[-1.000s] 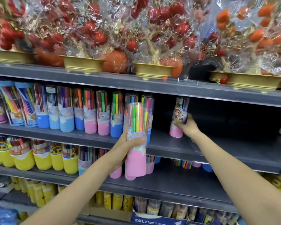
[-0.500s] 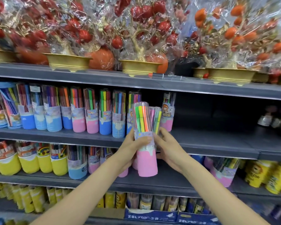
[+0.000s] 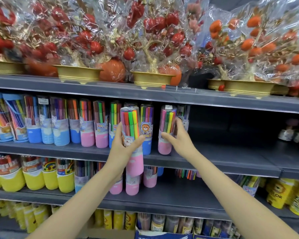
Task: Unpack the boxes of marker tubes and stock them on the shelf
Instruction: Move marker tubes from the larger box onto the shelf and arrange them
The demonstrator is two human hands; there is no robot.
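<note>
Your right hand [image 3: 178, 138] has taken a pink-based marker tube [image 3: 167, 130] from your left and now curls its fingers around it on the middle shelf [image 3: 231, 157], seemingly just touching down; your left hand [image 3: 123, 144] grips the remaining tube [image 3: 131, 135], next to stock.

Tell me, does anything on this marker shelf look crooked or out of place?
Nothing stands out. The marker tubes stand upright in their row; the right hand grips a pink-based tube upright on the middle shelf.
</note>
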